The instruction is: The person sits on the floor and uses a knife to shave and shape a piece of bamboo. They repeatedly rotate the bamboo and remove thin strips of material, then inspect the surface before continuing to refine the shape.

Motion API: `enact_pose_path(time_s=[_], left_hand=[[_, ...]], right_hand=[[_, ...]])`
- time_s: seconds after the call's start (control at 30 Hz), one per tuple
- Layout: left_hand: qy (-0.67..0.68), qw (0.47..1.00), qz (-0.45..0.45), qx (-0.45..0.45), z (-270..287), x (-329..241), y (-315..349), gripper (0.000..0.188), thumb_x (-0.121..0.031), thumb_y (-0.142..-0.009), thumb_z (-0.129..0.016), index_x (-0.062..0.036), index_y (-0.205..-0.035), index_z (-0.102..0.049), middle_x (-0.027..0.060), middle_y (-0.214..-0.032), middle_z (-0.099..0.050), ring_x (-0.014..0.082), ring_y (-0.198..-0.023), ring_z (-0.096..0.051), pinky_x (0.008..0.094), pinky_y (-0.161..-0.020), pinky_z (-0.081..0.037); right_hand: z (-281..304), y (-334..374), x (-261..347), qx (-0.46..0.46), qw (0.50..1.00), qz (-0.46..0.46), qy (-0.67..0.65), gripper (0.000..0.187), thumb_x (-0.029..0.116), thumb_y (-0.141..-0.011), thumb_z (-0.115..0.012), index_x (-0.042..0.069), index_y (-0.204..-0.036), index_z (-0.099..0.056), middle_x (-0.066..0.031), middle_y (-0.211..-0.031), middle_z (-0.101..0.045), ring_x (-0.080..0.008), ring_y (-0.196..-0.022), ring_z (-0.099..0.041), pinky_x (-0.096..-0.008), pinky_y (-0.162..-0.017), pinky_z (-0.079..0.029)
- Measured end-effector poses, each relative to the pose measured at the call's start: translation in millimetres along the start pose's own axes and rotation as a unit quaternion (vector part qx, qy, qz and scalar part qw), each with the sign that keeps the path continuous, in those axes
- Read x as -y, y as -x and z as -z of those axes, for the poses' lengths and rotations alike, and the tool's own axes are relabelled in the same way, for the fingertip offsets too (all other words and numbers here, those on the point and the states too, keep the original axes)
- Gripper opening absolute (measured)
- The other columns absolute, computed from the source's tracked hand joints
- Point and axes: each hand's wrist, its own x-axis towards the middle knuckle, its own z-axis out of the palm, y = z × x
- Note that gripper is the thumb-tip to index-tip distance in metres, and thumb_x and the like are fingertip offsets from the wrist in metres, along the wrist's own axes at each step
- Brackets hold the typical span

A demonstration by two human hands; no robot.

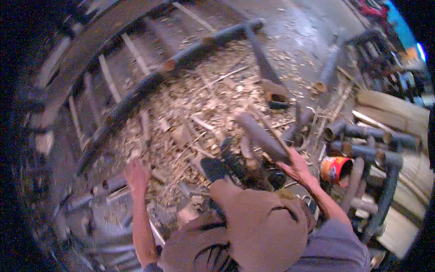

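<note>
My right hand (297, 167) is around the near end of a thick brown piece of wood (263, 137), thumb on one side and fingers on the other. The piece slants away from me to the left over the wood chips. A thin pale stick (273, 130) runs along its right side up to my fingers; I cannot tell whether they hold it too. My left hand (137, 176) reaches out low on the left, fingers stretched out and slightly blurred, with nothing seen in it. My dark shoe (214, 168) shows between the hands.
Wood chips (199, 99) cover the floor ahead. A long dark curved pole (152, 84) with rungs lies beyond. A saw-like tool (263, 59) stands past the chips. At the right are an orange-red can (334, 170), stacked dark round pieces (362, 151) and pale planks (389, 109).
</note>
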Motion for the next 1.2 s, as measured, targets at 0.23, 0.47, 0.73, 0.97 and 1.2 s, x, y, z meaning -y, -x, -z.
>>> enact_pose_path(time_s=[0.23, 0.47, 0.73, 0.97, 1.2], left_hand=[[-0.091, 0.988, -0.089, 0.089, 101.9, -60.7, 108.8, 0.053, -0.037, -0.072, -0.069, -0.0058, -0.113, -0.059, 0.0151, -0.111, -0.06, 0.0273, -0.114, -0.051, 0.0467, -0.105, -0.029], [-0.081, 0.994, -0.071, 0.001, 111.2, -80.2, 149.6, 0.048, -0.038, -0.077, -0.065, -0.0074, -0.113, -0.061, 0.0126, -0.117, -0.06, 0.0315, -0.12, -0.047, 0.06, -0.111, -0.01], [0.164, 0.986, -0.008, 0.012, 111.6, -146.4, -26.8, 0.049, -0.036, -0.083, -0.061, -0.0048, -0.12, -0.054, 0.0181, -0.121, -0.053, 0.0328, -0.113, -0.053, 0.0487, -0.099, -0.039], [0.203, 0.966, 0.125, -0.1, 14.7, -128.1, -123.7, 0.025, -0.015, -0.077, -0.059, -0.0034, -0.099, -0.058, 0.0157, -0.098, -0.06, 0.0294, -0.095, -0.059, 0.0428, -0.077, -0.051], [0.152, 0.976, 0.122, -0.095, 16.3, -78.7, -103.0, 0.024, -0.014, -0.079, -0.056, 0.0003, -0.097, -0.059, 0.0198, -0.092, -0.06, 0.034, -0.092, -0.058, 0.0454, -0.077, -0.047]], right_hand=[[19.5, 129.5, -81.4, 0.003, 0.991, -0.111, -0.069, 0.05, 0.018, -0.079, -0.071, 0.004, -0.122, -0.051, -0.0176, -0.103, -0.062, -0.0332, -0.094, -0.061, -0.0401, -0.084, -0.047], [26.2, -17.7, -33.4, -0.122, 0.991, -0.033, -0.04, 0.031, 0.016, -0.089, -0.061, 0.001, -0.113, -0.051, -0.0189, -0.09, -0.061, -0.0343, -0.084, -0.06, -0.0394, -0.076, -0.047], [-45.4, -223.4, -46.6, -0.171, 0.982, 0.064, 0.054, 0.049, 0.023, -0.08, -0.063, -0.002, -0.12, -0.049, -0.0224, -0.111, -0.057, -0.042, -0.104, -0.054, -0.0466, -0.09, -0.045], [-93.6, -279.8, -163.8, -0.35, 0.748, 0.191, 0.53, 0.038, 0.031, -0.085, -0.054, 0.001, -0.108, -0.054, -0.0119, -0.113, -0.055, -0.0316, -0.113, -0.05, -0.0474, -0.091, -0.041], [-84.0, -271.5, -192.2, -0.328, 0.887, -0.006, 0.326, 0.041, 0.031, -0.087, -0.058, 0.02, -0.125, -0.046, -0.0156, -0.11, -0.062, -0.0344, -0.088, -0.065, -0.0478, -0.069, -0.051]])
